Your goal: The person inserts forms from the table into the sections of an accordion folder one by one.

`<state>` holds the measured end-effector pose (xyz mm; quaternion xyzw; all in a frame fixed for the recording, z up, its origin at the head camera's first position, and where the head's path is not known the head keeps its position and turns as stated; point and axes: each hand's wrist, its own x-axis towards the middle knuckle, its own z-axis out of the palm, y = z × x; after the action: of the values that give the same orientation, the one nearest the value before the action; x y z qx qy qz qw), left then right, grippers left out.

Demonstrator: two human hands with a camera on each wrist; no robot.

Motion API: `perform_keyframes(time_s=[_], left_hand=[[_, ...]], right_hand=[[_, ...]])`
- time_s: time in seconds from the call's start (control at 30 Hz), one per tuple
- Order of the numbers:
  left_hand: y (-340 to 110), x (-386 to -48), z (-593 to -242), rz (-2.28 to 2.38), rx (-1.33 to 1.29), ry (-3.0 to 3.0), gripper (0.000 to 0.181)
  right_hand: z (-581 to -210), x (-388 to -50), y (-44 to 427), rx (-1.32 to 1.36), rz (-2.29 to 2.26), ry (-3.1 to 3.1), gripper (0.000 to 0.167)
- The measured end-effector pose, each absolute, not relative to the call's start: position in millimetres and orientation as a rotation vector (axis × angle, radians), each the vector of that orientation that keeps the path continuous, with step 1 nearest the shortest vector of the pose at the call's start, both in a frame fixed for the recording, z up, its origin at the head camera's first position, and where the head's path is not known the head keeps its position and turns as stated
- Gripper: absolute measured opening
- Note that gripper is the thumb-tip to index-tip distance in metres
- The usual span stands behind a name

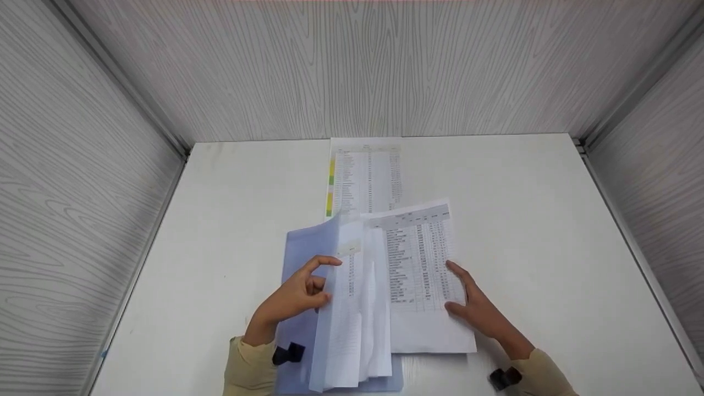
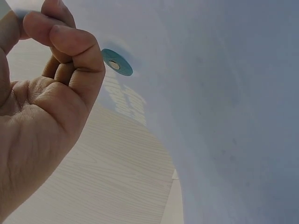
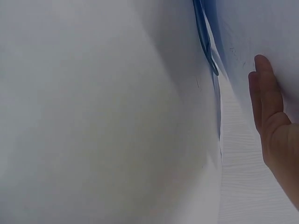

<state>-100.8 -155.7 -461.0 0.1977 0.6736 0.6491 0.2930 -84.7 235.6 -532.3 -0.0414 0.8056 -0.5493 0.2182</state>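
Note:
A translucent blue folder stands partly opened, its flap and a bundle of white papers raised. My left hand grips the flap's left edge, index fingertip over the papers and other fingers curled; in the left wrist view the curled hand is beside the bluish flap with a round teal button. A printed table sheet leans to the right of the bundle. My right hand holds its right edge, thumb on the front. The right wrist view shows the hand's fingers nearly straight against paper.
Another printed sheet with yellow and green marks along its left side lies flat behind the folder, reaching the back edge of the white table. Grey wood-grain panels enclose the table at the back and both sides.

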Motion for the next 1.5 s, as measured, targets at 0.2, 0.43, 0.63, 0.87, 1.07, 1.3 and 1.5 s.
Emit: perform_keyframes(time_s=[0.2,0.43,0.63,0.87,1.07,1.3,1.5], left_hand=[[-155,-101,-462,1.725,0.532,1.803,0.06],[-154,-101,-463,1.726,0.555,1.812,0.059],[-154,-101,-464,1.724,0.551,1.814,0.059],[-154,-102,-464,1.726,0.541,1.808,0.06],[-154,-101,-464,1.727,0.53,1.801,0.06],[-154,-101,-464,1.716,0.525,1.821,0.06],[-153,-101,-465,1.724,0.502,1.808,0.06]], right_hand=[[-529,-77,237,-0.186,-1.451,2.189,0.083],[-529,-71,246,-0.311,-1.468,2.034,0.083],[-530,-69,244,-0.371,-1.454,1.995,0.084],[-530,-74,232,-0.417,-1.505,1.932,0.083],[-534,-76,216,-0.388,-1.507,1.917,0.082],[-538,-77,199,-0.368,-1.5,1.912,0.082],[-541,-76,185,-0.37,-1.528,1.89,0.083]])
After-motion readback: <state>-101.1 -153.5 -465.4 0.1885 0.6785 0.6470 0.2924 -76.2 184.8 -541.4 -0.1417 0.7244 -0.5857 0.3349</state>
